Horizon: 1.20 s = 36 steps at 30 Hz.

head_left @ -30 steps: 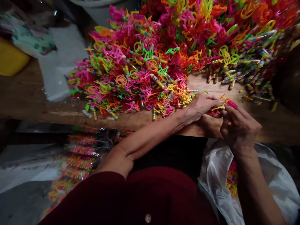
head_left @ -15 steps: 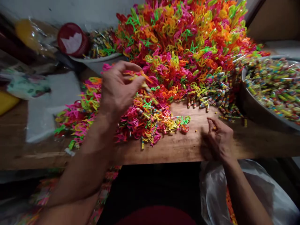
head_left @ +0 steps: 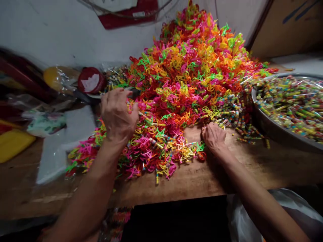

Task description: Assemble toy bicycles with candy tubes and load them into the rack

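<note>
My left hand [head_left: 118,116] is over the left part of the heap, thumb and fingers apart, with small coloured pieces showing between them. Around it lie bright plastic trinkets [head_left: 145,148] in pink, yellow, green and orange, mixed with thin tubes of small coloured beads. My right hand [head_left: 214,136] rests low on the wood at the front edge of a pile of such bead-filled tubes [head_left: 236,111]. Its fingers are curled in and point away from me, so whatever they pinch is hidden. Behind both hands rises a tall mound of plastic trinkets [head_left: 191,67].
A large metal basin [head_left: 280,129] full of tubes stands at the right. Back left are a red round lid [head_left: 92,80] and another container of tubes. White sheets [head_left: 54,148] and a yellow item [head_left: 15,143] lie left on the wooden table [head_left: 184,188]. A plastic bag hangs below right.
My left hand has left the spot where it held a tube with an orange piece, and that tube no longer shows in it. My right hand has moved forward and left to the tubes. The view has tilted up.
</note>
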Tool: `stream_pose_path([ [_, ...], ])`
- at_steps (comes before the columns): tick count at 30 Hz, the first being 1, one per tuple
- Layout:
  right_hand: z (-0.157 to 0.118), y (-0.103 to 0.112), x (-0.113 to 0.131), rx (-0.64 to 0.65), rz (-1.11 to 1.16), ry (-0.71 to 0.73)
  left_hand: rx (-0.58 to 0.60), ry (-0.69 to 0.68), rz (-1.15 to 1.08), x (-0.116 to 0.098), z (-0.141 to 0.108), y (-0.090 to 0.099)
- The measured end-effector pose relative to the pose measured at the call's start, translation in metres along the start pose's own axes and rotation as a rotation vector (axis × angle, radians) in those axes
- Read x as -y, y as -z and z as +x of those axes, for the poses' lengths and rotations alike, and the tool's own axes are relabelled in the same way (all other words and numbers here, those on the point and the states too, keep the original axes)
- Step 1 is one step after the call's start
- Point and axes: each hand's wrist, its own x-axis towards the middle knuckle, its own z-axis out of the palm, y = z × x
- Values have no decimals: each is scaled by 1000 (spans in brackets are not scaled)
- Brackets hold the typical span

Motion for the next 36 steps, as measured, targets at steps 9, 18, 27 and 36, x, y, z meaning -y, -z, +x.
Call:
stream_pose_path([
  [9, -9, 6, -34, 15, -32, 113, 405, -361, -293, -152, -19, -31],
  [18, -55, 40, -97, 80, -44, -68, 691, -390, -158, -212, -7, -112],
  [27, -64, 11, -127, -156, 376, 71, 413, -80, -519, -167, 5, -88],
  [36, -62, 37, -121, -214, 254, -21, 780, 684, -1552, -176, -40, -48],
])
